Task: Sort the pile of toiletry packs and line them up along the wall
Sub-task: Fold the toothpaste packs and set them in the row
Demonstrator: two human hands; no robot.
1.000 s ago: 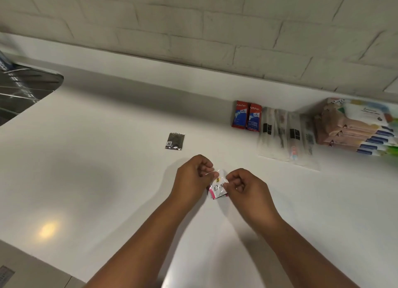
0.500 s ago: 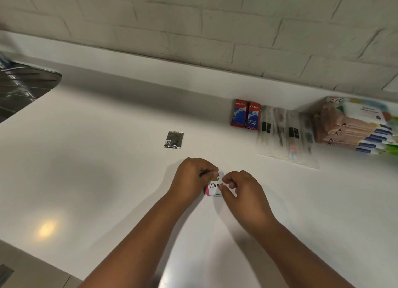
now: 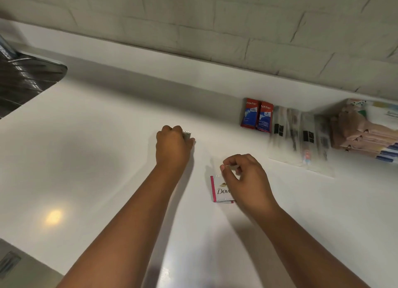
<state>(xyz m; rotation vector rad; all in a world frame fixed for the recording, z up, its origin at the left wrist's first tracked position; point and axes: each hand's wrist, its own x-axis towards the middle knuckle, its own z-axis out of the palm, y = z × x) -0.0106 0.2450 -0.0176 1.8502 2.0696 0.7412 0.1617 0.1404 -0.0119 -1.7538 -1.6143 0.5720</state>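
Observation:
A white and pink Dove sachet point(image 3: 220, 190) lies on the white counter point(image 3: 103, 163) in front of me. My right hand point(image 3: 245, 178) covers the sachet's right side, its curled fingers pinching the upper edge. Farther left and back, my left hand point(image 3: 173, 146) is curled over the small silver sachet point(image 3: 187, 133), of which only a corner shows past the knuckles. Along the wall stand two red and blue toothpaste sachets point(image 3: 257, 116), then clear toothbrush packs point(image 3: 301, 139), then a stack of wet-wipe packs point(image 3: 366, 130).
A dark metal sink point(image 3: 25, 81) cuts into the counter at the far left. The tiled wall point(image 3: 193, 25) with a low white ledge runs along the back. The counter's front edge drops off at lower left.
My left hand let go of the Dove sachet and moved left and back onto the silver sachet. The Dove sachet now lies flat under my right hand.

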